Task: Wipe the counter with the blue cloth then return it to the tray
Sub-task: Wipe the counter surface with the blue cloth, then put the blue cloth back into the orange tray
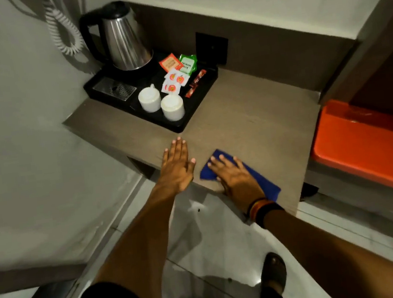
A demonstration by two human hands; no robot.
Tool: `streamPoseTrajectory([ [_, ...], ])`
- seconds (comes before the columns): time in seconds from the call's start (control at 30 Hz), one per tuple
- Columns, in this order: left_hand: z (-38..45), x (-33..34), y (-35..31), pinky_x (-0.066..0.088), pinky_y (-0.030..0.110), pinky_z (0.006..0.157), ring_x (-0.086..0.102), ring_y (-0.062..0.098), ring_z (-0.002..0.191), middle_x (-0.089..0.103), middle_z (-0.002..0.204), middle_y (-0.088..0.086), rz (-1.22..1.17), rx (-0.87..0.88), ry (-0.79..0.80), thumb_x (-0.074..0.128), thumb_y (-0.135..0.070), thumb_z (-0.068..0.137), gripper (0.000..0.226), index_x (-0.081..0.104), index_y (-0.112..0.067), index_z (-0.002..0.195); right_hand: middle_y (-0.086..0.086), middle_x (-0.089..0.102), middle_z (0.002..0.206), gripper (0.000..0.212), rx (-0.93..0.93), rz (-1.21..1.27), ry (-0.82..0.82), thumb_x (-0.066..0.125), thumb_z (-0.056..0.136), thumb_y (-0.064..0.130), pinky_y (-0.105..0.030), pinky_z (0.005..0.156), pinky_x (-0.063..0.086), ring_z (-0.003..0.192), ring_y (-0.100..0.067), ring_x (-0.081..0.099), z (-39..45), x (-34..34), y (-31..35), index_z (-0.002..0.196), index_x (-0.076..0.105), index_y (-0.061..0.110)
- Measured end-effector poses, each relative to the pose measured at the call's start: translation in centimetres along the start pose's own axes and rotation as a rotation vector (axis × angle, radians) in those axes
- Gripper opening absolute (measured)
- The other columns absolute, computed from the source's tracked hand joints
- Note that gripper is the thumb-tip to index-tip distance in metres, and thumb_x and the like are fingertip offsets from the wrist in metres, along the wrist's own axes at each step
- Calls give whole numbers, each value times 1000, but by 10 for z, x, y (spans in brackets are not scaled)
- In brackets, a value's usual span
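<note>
Wiping underway: right hand [237,181] lies flat on the blue cloth [266,184], fingers spread to press it against the tabletop [248,117] near the front edge. Left hand [177,168] rests palm-down beside it, fingers together, likely for bracing. Black tray [187,122] sits well apart, rear left.

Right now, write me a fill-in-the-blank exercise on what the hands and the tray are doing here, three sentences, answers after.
1. The right hand presses flat on the ____ cloth near the counter's front edge.
2. The left hand lies open on the bare counter, holding ____.
3. On the black tray, two white cups stand in front of a steel ____.

Missing words: blue; nothing; kettle
</note>
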State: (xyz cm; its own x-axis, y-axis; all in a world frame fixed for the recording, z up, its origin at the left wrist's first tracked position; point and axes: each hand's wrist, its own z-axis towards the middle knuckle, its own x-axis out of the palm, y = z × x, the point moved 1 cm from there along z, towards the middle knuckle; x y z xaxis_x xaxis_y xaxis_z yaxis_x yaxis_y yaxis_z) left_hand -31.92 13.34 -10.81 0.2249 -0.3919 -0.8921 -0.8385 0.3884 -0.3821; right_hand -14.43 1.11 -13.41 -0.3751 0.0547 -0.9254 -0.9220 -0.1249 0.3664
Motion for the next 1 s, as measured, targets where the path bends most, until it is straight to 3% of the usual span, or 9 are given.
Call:
streamPoseTrajectory([
  [0.13,-17,-19,-19,-2,39,130,-4,23,159,-2,173,10,28,21,50,28,-42,109,67,2,-9,161,10,27,163,57,43,66,78,48,103,10,-33,127,6,152,-5,12,-63,-29,-32,155,33,30],
  [0.27,-17,-24,-67,-3,38,130,-5,22,159,-3,173,10,48,132,0,26,-41,109,66,3,-9,162,1,45,155,50,225,78,8,51,100,4,-26,124,15,147,-16,38,-74,-70,-63,147,50,21],
  [0.37,-4,-18,-119,-3,38,130,-8,21,159,-6,173,10,18,199,-45,24,-39,110,64,1,-8,161,-6,52,151,49,333,74,-90,52,98,4,-31,118,30,139,-24,49,-59,-103,-84,145,52,18],
  [0.53,27,1,-199,-4,38,130,-11,18,158,-8,173,7,-25,263,-50,22,-43,109,66,-2,-12,161,-15,53,148,48,494,126,-270,53,97,1,-36,118,34,136,-32,51,-48,-162,-157,144,52,10],
  [0.7,62,34,-254,-6,38,130,-13,17,158,-12,172,4,-35,246,-29,20,-48,108,67,-5,-16,162,-20,52,147,44,642,121,-332,53,100,5,-41,116,36,135,-35,51,-58,-195,-256,144,51,4],
  [0.87,100,67,-287,-10,36,128,-16,15,157,-12,172,4,-54,295,-13,25,-48,107,70,-5,-17,162,-20,46,153,50,678,87,-223,43,98,-2,-46,118,32,139,-38,45,-58,-184,-324,148,45,5],
  [0.93,109,74,-291,-10,35,128,-14,16,157,-10,172,5,-58,323,-42,27,-48,108,70,-3,-15,162,-20,35,159,49,683,73,-99,43,103,8,-45,122,22,146,-36,35,-55,-171,-338,152,38,5],
  [1.0,115,78,-293,-11,33,127,-13,16,157,-9,172,6,-38,336,-66,27,-47,108,69,-1,-15,162,-14,14,167,59,695,-9,135,39,107,30,-45,124,9,155,-30,13,-58,-153,-345,159,20,10],
])
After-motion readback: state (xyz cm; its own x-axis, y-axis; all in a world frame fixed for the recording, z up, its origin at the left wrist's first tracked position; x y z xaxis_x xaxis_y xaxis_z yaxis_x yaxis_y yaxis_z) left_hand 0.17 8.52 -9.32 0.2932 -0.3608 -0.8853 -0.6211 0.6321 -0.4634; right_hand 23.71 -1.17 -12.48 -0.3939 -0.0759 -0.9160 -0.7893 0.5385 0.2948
